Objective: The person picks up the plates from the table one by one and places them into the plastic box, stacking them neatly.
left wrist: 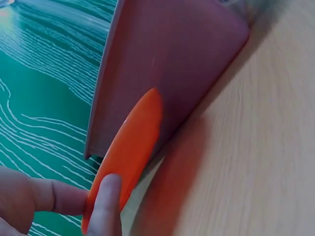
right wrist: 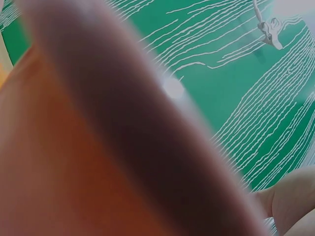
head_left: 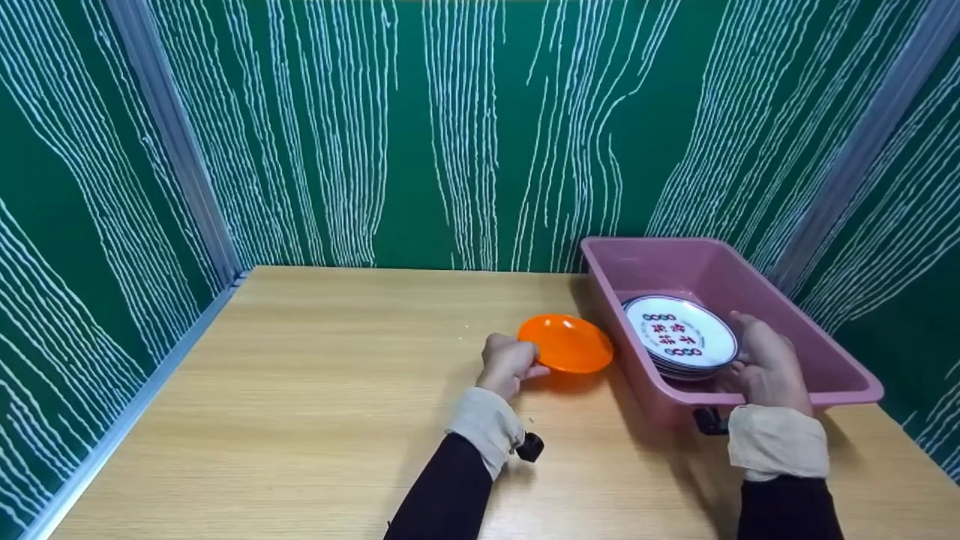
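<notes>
An orange plate (head_left: 566,343), shallow and glossy, is pinched at its near left edge by my left hand (head_left: 508,364). In the left wrist view the plate (left wrist: 129,147) shows edge-on, tilted above the tabletop, with a fingertip (left wrist: 110,189) lying on its face. Inside the pink bin (head_left: 795,337) sits a stack of white plates (head_left: 679,334) with dark blue rims and red characters on the top one. My right hand (head_left: 769,364) reaches over the bin's near wall, its fingers spread at the stack's right edge. The right wrist view shows a blurred rim (right wrist: 133,128) up close.
The bin stands on the right of a wooden table (head_left: 300,390), its left wall close beside the orange plate. Green panels (head_left: 409,150) with wavy white lines enclose the table, joined by metal posts (head_left: 176,135). Dark wrist cameras (head_left: 530,448) hang at both cuffs.
</notes>
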A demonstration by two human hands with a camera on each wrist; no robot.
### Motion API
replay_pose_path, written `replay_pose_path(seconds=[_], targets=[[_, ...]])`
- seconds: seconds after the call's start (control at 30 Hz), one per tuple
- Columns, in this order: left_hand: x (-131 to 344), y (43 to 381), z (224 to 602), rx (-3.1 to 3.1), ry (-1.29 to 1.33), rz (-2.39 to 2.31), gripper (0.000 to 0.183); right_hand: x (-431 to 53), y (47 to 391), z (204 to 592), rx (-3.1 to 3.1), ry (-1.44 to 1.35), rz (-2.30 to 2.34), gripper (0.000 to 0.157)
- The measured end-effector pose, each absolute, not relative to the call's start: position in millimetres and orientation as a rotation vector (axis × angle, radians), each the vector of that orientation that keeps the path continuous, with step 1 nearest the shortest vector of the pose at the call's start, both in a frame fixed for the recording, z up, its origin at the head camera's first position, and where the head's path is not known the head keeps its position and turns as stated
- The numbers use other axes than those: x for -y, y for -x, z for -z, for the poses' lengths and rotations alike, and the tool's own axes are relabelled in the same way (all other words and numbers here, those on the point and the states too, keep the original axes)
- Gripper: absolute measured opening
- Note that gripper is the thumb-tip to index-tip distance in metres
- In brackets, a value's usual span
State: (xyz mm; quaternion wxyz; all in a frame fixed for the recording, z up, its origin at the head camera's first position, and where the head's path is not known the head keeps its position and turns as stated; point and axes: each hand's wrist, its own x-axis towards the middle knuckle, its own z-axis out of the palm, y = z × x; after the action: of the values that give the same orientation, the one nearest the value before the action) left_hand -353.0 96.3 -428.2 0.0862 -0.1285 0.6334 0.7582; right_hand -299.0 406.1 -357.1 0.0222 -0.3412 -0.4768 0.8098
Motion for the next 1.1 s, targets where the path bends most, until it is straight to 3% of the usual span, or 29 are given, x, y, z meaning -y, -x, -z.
replay_pose_path(seconds=[0.1,0.37,0.93,1.03,1.1], targets=[[-90.4,352.7,420.6,-1.931,0.395,-2.283,0.028,-405.4,299.9,356.5,1.573,1.068,-2.433,0.057],[-77.6,351.6,403.7,-1.904,0.386,-2.354,0.024,-401.2,300.3,357.0,1.875,1.029,-2.085,0.086],[-84.2,328.2,361.9,-1.791,0.291,-2.503,0.028,-374.9,297.1,347.9,1.885,0.728,-2.126,0.074],[-89.8,320.8,355.1,-1.758,0.242,-2.527,0.030,-366.9,295.5,343.4,1.882,0.621,-2.189,0.055],[-95.0,315.5,351.9,-1.757,0.214,-2.532,0.031,-361.0,293.6,340.3,1.921,0.550,-2.208,0.053]])
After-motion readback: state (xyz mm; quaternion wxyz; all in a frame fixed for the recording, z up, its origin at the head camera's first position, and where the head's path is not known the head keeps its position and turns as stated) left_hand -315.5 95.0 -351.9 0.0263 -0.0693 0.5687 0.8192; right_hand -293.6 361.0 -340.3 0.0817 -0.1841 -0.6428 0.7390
